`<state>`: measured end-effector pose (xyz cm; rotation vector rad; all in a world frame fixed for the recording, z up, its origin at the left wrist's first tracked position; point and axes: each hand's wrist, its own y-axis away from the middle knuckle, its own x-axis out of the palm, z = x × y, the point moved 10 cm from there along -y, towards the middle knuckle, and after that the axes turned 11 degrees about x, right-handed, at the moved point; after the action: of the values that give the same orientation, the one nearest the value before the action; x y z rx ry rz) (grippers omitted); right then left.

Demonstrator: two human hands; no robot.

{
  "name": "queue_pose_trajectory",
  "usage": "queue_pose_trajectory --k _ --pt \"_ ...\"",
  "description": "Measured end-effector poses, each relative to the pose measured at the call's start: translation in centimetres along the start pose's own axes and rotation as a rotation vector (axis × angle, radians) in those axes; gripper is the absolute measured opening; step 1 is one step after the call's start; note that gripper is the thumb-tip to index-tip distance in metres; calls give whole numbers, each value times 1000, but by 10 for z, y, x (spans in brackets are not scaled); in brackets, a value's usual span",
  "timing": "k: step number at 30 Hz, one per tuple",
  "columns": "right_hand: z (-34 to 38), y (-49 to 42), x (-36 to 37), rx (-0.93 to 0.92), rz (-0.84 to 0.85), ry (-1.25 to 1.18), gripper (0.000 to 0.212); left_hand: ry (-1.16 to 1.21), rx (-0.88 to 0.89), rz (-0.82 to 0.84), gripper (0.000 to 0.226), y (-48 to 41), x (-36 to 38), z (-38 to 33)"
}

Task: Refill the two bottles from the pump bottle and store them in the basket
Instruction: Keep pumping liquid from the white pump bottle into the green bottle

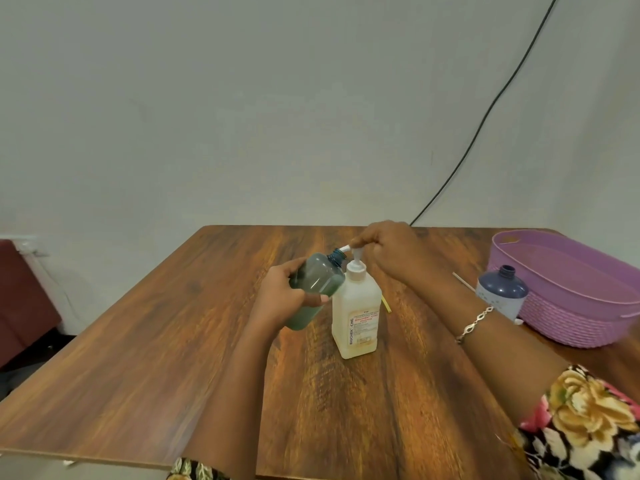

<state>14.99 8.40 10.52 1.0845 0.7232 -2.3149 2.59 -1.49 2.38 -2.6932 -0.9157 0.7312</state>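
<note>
A white pump bottle [356, 313] stands upright in the middle of the wooden table [173, 323]. My right hand [388, 251] sits on top of its pump head, fingers curled over it. My left hand [284, 296] grips a translucent green bottle [317, 284], tilted so that its open neck meets the pump's white spout. A dark blue bottle [502, 292] with no cap stands upright at the right, just in front of the purple basket [571, 320].
A thin yellow stick [387, 304] lies on the table behind the pump bottle. A black cable [485, 112] runs down the wall to the table's back edge. A dark red seat [24, 299] stands left of the table.
</note>
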Motion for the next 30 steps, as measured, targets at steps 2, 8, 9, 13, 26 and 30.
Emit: queue_pose_trajectory --k 2,8,9,13,26,30 --pt "3 5 3 -7 -21 28 28 1 -2 2 70 0 0 2" --pt "1 10 14 -5 -84 81 29 31 -15 3 72 6 4 6" --pt "1 9 15 -7 -78 88 29 36 -13 5 71 7 4 6" --pt "4 4 10 -9 -45 118 27 68 1 -15 68 7 2 2" --pt "2 3 15 -11 -136 65 23 89 0 -29 65 8 0 5" --pt "3 -1 3 14 -66 18 25 72 2 -20 67 7 1 2"
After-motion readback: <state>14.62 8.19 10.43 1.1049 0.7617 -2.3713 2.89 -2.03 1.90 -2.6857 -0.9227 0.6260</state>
